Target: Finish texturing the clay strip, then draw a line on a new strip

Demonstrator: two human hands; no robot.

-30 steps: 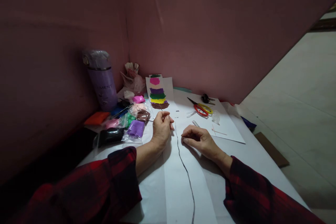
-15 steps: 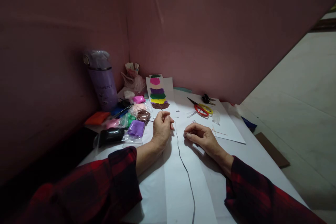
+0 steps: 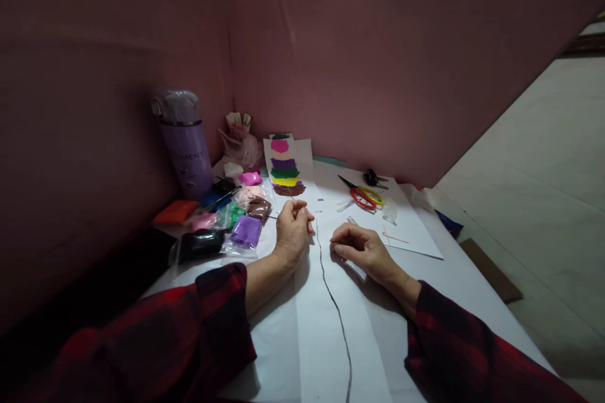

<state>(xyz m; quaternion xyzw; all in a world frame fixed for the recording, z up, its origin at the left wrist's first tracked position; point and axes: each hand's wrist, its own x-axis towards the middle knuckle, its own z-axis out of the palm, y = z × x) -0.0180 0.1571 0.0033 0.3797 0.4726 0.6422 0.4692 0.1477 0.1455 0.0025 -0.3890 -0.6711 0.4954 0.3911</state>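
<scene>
A long white paper strip (image 3: 326, 340) with a wavy dark line down its length runs away from me. My left hand (image 3: 293, 230) rests at the strip's left edge, thumb and fingers pinched together; what they hold, if anything, is too small to name. Right of the line, my right hand (image 3: 359, 245) is also closed in a pinch, its fingertips near the paper, and any small thing in it cannot be made out. Beyond my left hand stands a sheet painted with coloured bands (image 3: 285, 173).
Packets of coloured clay (image 3: 246, 232) lie at the left, before a purple bottle (image 3: 188, 151). Red and yellow scissors (image 3: 363, 197), black clips or keys (image 3: 371, 177) and thin sticks (image 3: 396, 237) are at the back right. A pink wall stands behind.
My right hand has shifted very slightly to the left, fingers still pinched. My left hand stays where it was.
</scene>
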